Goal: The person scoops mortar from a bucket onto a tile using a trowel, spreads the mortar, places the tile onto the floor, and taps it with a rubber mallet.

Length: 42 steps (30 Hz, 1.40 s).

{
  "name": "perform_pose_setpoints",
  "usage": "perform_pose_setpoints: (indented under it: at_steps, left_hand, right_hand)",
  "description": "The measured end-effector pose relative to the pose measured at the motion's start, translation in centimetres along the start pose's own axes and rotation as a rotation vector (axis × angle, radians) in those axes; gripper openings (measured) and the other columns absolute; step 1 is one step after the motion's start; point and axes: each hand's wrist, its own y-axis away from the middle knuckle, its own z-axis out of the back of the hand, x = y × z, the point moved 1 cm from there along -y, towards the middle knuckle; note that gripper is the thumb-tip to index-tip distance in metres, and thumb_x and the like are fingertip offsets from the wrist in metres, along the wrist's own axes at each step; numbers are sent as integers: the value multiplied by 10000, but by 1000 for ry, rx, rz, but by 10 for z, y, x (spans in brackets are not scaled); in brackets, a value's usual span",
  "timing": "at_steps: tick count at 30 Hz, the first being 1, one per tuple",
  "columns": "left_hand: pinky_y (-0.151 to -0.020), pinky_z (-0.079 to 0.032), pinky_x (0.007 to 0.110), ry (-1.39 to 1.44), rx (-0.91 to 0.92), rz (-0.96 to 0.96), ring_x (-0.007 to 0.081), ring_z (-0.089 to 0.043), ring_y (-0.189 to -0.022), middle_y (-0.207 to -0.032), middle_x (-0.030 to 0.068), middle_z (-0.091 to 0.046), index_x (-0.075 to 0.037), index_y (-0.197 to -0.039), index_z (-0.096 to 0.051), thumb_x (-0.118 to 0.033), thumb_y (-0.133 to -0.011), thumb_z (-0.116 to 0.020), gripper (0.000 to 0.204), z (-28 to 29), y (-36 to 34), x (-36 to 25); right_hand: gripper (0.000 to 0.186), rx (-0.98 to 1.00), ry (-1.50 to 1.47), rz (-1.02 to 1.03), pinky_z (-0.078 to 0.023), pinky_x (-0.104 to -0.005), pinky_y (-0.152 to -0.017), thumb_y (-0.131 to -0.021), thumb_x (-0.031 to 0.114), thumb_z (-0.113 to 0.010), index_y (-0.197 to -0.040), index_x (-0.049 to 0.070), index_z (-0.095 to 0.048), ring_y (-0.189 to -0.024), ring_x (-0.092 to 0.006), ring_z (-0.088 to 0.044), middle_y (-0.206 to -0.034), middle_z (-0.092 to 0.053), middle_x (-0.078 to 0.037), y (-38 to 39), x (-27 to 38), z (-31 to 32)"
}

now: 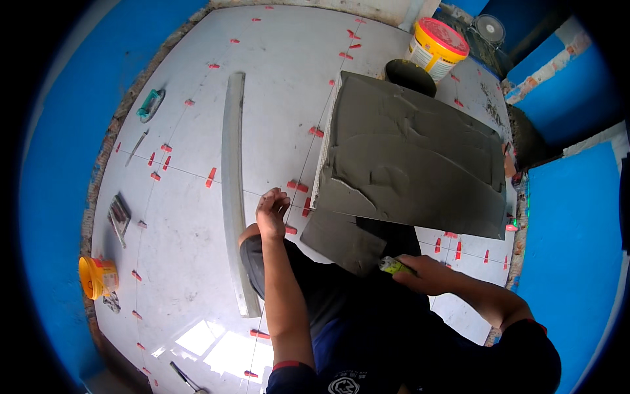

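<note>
Fairly bright, even light covers the pale floor [184,249], which mirrors a hard, window-shaped glare [230,354] at lower left, while the dark shirt [394,341] loses detail, the centre looks reasonably sharp, and the fisheye bows the blue walls [59,217] toward black corners

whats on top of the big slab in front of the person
Grey paste, smeared in uneven ridges, coats the top of the slab. A pale strip shows along its left edge; the face under the paste is covered and cannot be seen.
</note>
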Motion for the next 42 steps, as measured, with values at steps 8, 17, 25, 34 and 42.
perform_pose_setpoints:
  at_steps: [8, 17, 25, 34, 42]
  left_hand:
    - [-841, -509, 366, 8, 8, -22, 196, -635, -828, -906, 63, -679, -49, -1079, -629, -267, -903, -598, 281, 2, 0, 1]
    - [-879, -466, 387, 27, 16, -32, 204, -611, -841, -895, 58, -663, -71, -1056, -605, -343, -887, -635, 321, 1, 6, 0]
    - [-839, -481, 361, 23, 22, -41, 185, -614, -818, -894, 49, -661, -72, -1044, -618, -341, -905, -625, 303, 2, 11, 0]
    - [-815, -497, 358, 18, 24, -50, 184, -624, -795, -891, 53, -680, -64, -1052, -627, -302, -934, -603, 267, 8, 12, -1]
    - [-815, -502, 360, 16, 34, -46, 181, -635, -791, -885, 43, -693, -80, -1049, -629, -298, -930, -597, 251, 8, 12, 1]
  right_hand:
    - [604, -383, 285, 185, -529, -401, -752, -927, 472, -636, -1252, -35, -586, -812, -354, -688, -951, -685, -250, -5, -15, 95]
    - [568, -525, 493, 292, -525, -398, -708, -914, 448, -660, -1257, -1, -604, -755, -336, -674, -870, -681, -210, -58, -17, 180]
    - [667, -592, 16, 89, -451, -286, -458, -914, 452, -662, -1365, -18, -517, -516, -109, -526, -713, -601, -64, -108, -11, 226]
    - [340, -563, -276, 193, -441, -307, -444, -948, 325, -585, -1046, 0, -561, -514, -120, -517, -751, -587, -55, -140, 40, 232]
    - [308, -488, -268, 157, -446, -327, -452, -961, 277, -559, -1064, -12, -580, -539, -144, -534, -784, -593, -73, -165, 83, 227]
